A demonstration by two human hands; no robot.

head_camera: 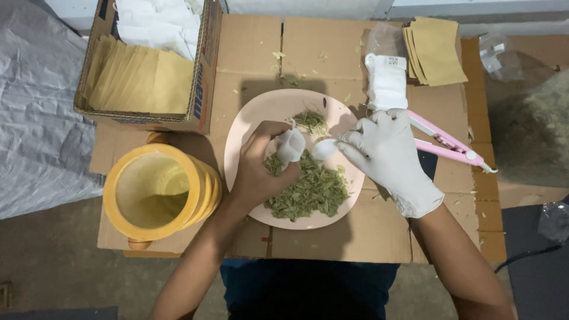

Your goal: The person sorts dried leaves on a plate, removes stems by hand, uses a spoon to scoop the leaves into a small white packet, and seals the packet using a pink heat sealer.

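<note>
A pale pink plate [249, 121] lies on flattened cardboard and holds a heap of dried green leaves [308, 188]. My bare left hand [258, 169] is over the plate, fingers closed on a small white pouch [290, 145] held mouth-up. My right hand [388, 155], in a white glove, grips a white spoon [325, 148] whose bowl sits right beside the pouch's opening. A few leaf bits lie at the plate's far side [311, 121].
A yellow plastic tub [155, 192] stands left of the plate. A cardboard box [201, 77] at back left holds brown envelopes and white pouches. More brown envelopes [435, 50], a stack of white pouches [386, 83] and a pink heat sealer [447, 145] lie to the right.
</note>
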